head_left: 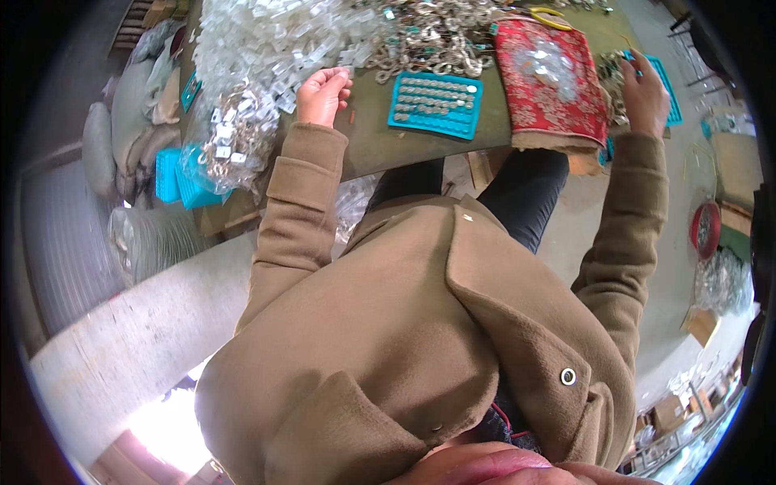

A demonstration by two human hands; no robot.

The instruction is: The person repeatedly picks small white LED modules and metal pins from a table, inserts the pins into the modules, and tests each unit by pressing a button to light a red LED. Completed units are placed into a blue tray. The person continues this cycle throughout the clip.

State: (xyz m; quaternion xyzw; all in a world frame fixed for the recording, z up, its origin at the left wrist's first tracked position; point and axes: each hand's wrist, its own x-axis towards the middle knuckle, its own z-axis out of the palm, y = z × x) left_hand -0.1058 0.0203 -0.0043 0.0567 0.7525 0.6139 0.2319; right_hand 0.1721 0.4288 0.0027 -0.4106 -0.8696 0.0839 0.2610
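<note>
My left hand (322,95) is raised over the table beside a heap of clear plastic pieces (267,40), thumb and fingers pressed together. What they hold, if anything, is too small to make out. At the far right, my right hand (646,95) has its fingers bent in between a pile of small metal pieces (613,85) and a blue tray (671,93). Its fingertips are close together, and their contents are unclear. Between my hands lies another blue tray (440,129) with rows of small round pieces (436,93). A red flowered cloth (517,113) bears a cluster of clear pieces (546,65).
Tangled metal hooks or rings (432,40) lie behind the middle tray. Yellow-handled pliers (550,18) rest at the cloth's far edge. A bag of metal and clear parts (234,145) sits at the table's left edge, near blue baskets (182,182). Sacks (121,137) stand farther left.
</note>
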